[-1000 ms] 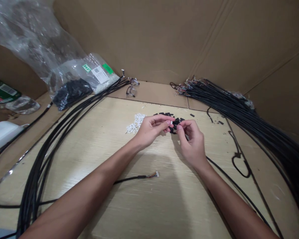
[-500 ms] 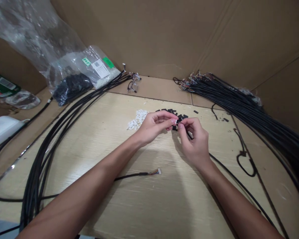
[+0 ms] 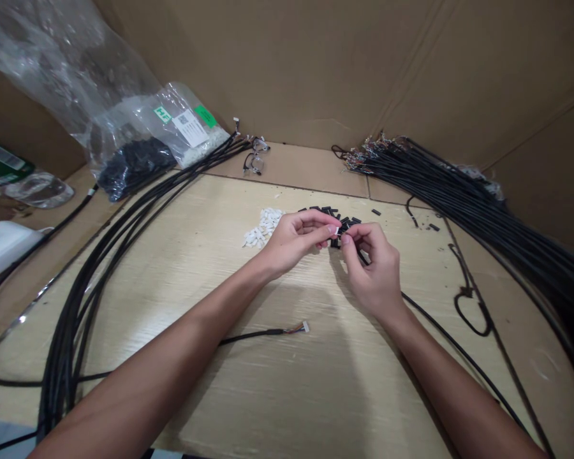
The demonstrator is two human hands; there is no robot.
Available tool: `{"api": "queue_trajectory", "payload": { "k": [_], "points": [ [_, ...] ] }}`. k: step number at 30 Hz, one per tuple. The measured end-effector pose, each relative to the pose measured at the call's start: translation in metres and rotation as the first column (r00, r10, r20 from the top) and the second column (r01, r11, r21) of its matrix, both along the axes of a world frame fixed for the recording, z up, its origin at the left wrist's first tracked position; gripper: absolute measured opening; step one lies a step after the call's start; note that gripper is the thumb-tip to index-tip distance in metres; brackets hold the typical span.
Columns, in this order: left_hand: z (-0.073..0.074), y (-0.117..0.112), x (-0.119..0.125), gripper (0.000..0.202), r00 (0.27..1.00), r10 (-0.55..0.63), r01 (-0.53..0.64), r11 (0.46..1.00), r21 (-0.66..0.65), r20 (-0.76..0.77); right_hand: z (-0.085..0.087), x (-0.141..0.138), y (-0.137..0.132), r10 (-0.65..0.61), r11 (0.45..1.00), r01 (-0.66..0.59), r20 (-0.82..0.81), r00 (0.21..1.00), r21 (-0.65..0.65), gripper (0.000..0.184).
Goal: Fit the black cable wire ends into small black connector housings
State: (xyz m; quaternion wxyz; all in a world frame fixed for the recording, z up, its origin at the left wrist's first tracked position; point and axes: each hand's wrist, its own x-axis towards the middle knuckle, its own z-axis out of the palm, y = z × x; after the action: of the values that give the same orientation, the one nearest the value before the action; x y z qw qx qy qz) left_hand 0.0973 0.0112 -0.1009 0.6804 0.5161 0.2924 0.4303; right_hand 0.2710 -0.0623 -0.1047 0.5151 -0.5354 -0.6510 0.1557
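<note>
Between the fingertips of my left hand (image 3: 302, 237) is a small white connector housing (image 3: 337, 231), pinched by thumb and forefinger. My right hand (image 3: 370, 261) is closed in a pinch on the end of a black cable (image 3: 442, 341), which runs under my right wrist toward the lower right. The fingertips of both hands almost meet, and the wire ends there are too small to make out. Just behind them lie a pile of black tube pieces (image 3: 347, 223) and a pile of white connector housings (image 3: 263, 228). Nearer me, a second cable end with a white connector (image 3: 305, 326) rests on the table.
Bundled black cables (image 3: 90, 274) curve along the left, and a thick bundle with bare wire ends (image 3: 440, 185) lies at right. Plastic bags (image 3: 138, 153), glasses (image 3: 254, 162), a bottle (image 3: 9, 166) and a white box (image 3: 9, 248) stand around. Cardboard walls (image 3: 291, 64) enclose the back.
Both hands hold nearly the same pose, fingertips still together at the connector. The whole view has shifted slightly.
</note>
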Motion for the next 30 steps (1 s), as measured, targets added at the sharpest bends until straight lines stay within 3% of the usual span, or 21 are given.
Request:
{"api": "queue_trajectory", "payload": {
  "k": [20,30],
  "points": [
    [-0.0029,0.0004,0.0021,0.040,1.000,-0.010,0.010,1.000,0.006,-0.003,0.0026,-0.0002,-0.0004,-0.025,0.998,0.020,0.089,0.996,0.062,0.002],
    [-0.0085,0.0028,0.0014,0.045,0.996,-0.076,0.076,0.997,-0.008,0.046,0.0031,-0.0003,-0.0012,-0.027,0.995,0.012,0.154,0.988,0.098,0.004]
  ]
}}
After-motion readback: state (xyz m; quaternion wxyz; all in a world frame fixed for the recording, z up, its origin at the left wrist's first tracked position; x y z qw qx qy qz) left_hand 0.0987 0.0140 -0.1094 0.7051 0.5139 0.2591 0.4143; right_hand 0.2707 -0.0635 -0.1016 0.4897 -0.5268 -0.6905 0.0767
